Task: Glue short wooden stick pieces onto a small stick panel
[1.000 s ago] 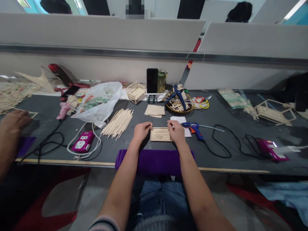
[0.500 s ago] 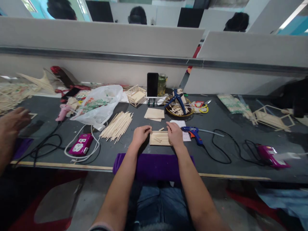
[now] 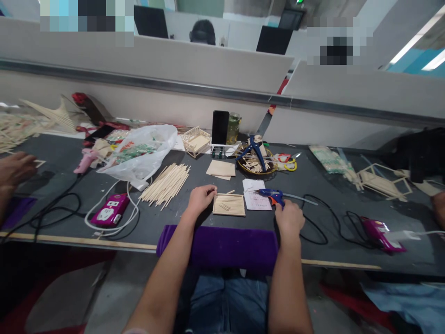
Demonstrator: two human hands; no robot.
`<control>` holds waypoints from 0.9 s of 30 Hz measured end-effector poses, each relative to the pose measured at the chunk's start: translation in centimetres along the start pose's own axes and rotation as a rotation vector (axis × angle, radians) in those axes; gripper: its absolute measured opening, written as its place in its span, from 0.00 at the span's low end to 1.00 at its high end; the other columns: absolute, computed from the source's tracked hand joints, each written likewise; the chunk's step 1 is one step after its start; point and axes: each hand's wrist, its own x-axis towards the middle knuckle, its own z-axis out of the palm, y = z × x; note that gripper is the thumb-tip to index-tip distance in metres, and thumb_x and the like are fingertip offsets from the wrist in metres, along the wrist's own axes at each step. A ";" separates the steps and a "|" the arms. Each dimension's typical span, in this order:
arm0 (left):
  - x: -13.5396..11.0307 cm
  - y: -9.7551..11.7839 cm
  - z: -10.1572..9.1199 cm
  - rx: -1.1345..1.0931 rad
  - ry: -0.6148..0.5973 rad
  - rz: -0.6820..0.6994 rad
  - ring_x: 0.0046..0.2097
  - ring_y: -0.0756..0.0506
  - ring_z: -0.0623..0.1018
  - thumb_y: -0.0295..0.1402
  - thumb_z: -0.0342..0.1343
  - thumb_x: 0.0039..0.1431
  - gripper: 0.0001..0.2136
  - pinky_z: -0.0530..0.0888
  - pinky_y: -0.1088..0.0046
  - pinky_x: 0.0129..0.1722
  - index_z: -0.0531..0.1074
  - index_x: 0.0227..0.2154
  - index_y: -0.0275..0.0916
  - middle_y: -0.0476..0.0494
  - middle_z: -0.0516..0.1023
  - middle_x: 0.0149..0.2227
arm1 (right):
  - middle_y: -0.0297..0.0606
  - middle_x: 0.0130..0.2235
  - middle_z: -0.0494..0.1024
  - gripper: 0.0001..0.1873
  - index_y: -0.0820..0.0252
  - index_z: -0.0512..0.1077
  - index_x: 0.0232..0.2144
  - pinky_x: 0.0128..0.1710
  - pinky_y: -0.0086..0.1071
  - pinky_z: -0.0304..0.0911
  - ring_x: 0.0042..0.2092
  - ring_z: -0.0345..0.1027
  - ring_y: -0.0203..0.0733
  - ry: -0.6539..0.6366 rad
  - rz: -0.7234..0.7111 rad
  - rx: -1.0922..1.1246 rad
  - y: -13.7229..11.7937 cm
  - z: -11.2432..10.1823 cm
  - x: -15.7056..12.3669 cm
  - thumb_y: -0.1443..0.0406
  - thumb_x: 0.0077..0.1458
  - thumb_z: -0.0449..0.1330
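A small flat panel of wooden sticks (image 3: 229, 204) lies on the dark table in front of me, with a few loose short sticks on it. My left hand (image 3: 200, 198) rests at the panel's left edge, fingers curled and pinching what looks like a thin stick near its top corner. My right hand (image 3: 289, 217) is to the right of the panel, closed round the handle of a blue and orange glue gun (image 3: 273, 195), whose nozzle points left over a white paper slip (image 3: 255, 201).
A pile of long wooden sticks (image 3: 167, 183), a plastic bag (image 3: 140, 150), a pink power strip (image 3: 110, 209), a phone (image 3: 220, 127), a small stick model (image 3: 196, 139), a dish with a blue clamp (image 3: 256, 154), black cables (image 3: 318, 222). A purple cushion (image 3: 219, 246) pads the near edge. Another person's hand (image 3: 14, 169) is at far left.
My right hand left the panel's right edge and moved right to grip the glue gun. My left hand stayed at the panel. The camera tilted up slightly.
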 end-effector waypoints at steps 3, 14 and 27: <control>-0.1 -0.1 0.0 0.005 0.007 0.008 0.36 0.47 0.78 0.33 0.51 0.55 0.10 0.68 0.75 0.36 0.78 0.36 0.45 0.49 0.81 0.35 | 0.56 0.42 0.75 0.16 0.67 0.72 0.44 0.39 0.41 0.64 0.45 0.70 0.54 -0.099 -0.015 -0.049 -0.1 0.3 0.7 0.64 0.58 0.51; -0.1 -0.1 0.0 -0.023 0.028 0.008 0.38 0.46 0.78 0.34 0.51 0.56 0.12 0.68 0.74 0.37 0.77 0.39 0.44 0.48 0.81 0.36 | 0.68 0.42 0.71 0.18 0.75 0.70 0.43 0.40 0.48 0.63 0.46 0.69 0.62 -0.014 0.026 0.076 0.3 2.2 1.9 0.69 0.57 0.46; -0.1 0.0 -0.2 -0.027 0.020 0.002 0.35 0.46 0.78 0.33 0.51 0.56 0.12 0.68 0.75 0.35 0.77 0.39 0.44 0.48 0.81 0.33 | 0.56 0.48 0.72 0.26 0.70 0.66 0.52 0.44 0.39 0.59 0.48 0.67 0.55 0.154 0.033 0.431 0.5 1.7 2.1 0.63 0.52 0.51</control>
